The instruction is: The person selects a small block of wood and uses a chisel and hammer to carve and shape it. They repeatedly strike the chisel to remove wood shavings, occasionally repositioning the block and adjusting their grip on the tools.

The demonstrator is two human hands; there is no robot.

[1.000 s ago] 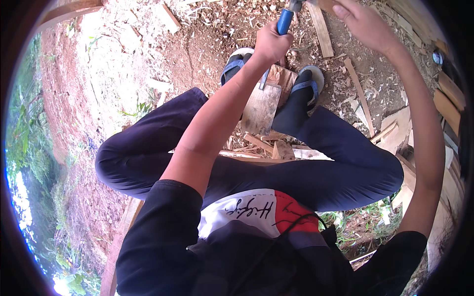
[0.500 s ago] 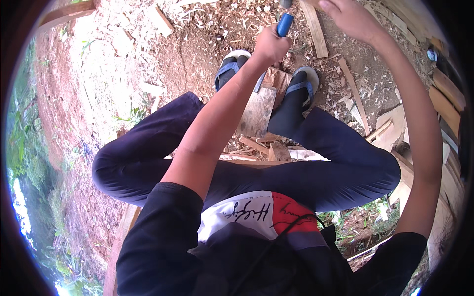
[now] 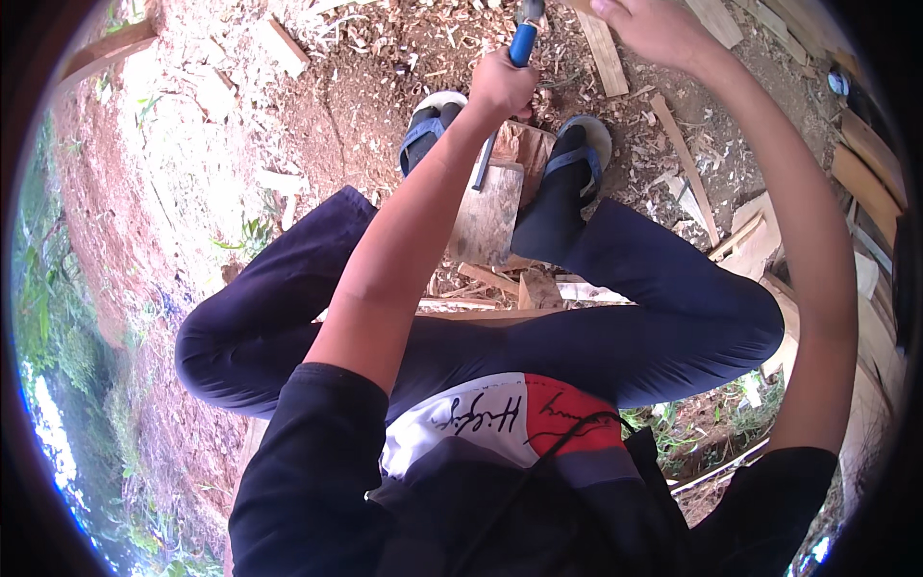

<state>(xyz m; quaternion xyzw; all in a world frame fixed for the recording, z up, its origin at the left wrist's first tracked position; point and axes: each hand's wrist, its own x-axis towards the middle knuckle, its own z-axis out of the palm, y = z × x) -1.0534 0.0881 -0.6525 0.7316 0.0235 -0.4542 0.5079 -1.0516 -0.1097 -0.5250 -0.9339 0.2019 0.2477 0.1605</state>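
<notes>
My left hand (image 3: 505, 85) is closed around a chisel (image 3: 523, 44) with a blue handle. Its narrow metal blade (image 3: 485, 162) comes out below my fist and points back toward me, over a pale wooden block (image 3: 487, 216). At the upper edge, my right hand (image 3: 646, 27) is partly cut off by the frame. It appears closed on the pale wooden handle of a hammer (image 3: 581, 5), most of which lies out of view. A grey metal part (image 3: 531, 10) shows at the far end of the blue handle.
My feet in blue-strapped sandals (image 3: 580, 159) flank the block, with a reddish wooden piece (image 3: 524, 149) between them. Wood shavings and offcuts (image 3: 604, 53) litter the dirt. More boards (image 3: 865, 178) lie at the right, and a beam (image 3: 111, 48) at the upper left.
Both hands and the chisel appear slightly further left and up in the picture, as does the ground around them. My left hand keeps its grip on the chisel.
</notes>
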